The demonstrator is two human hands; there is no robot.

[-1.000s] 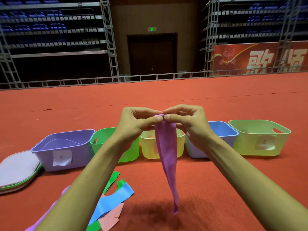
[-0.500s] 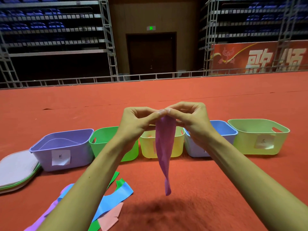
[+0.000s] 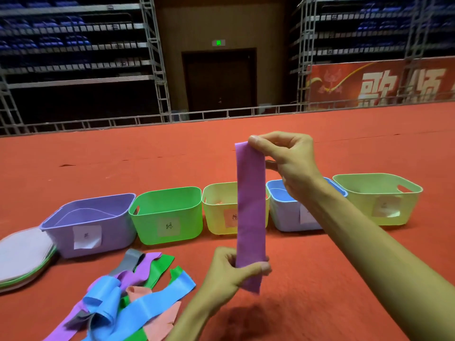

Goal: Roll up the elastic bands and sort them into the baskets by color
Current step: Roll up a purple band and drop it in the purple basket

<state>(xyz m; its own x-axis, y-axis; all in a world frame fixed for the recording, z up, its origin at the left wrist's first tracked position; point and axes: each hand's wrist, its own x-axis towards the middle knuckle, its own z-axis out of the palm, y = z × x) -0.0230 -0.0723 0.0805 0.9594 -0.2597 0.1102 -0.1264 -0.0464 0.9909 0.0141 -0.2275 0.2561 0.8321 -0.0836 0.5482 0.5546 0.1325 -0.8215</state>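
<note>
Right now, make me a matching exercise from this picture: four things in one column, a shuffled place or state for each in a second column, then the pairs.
Column one
1. purple elastic band
2. lilac plastic basket
3. left hand
4. right hand

Column two
A. pinches the band's top end
B. stands leftmost in its row
C. held upright between both hands
D. grips the band's lower end

Pairs: 1-C, 2-B, 3-D, 4-A
</note>
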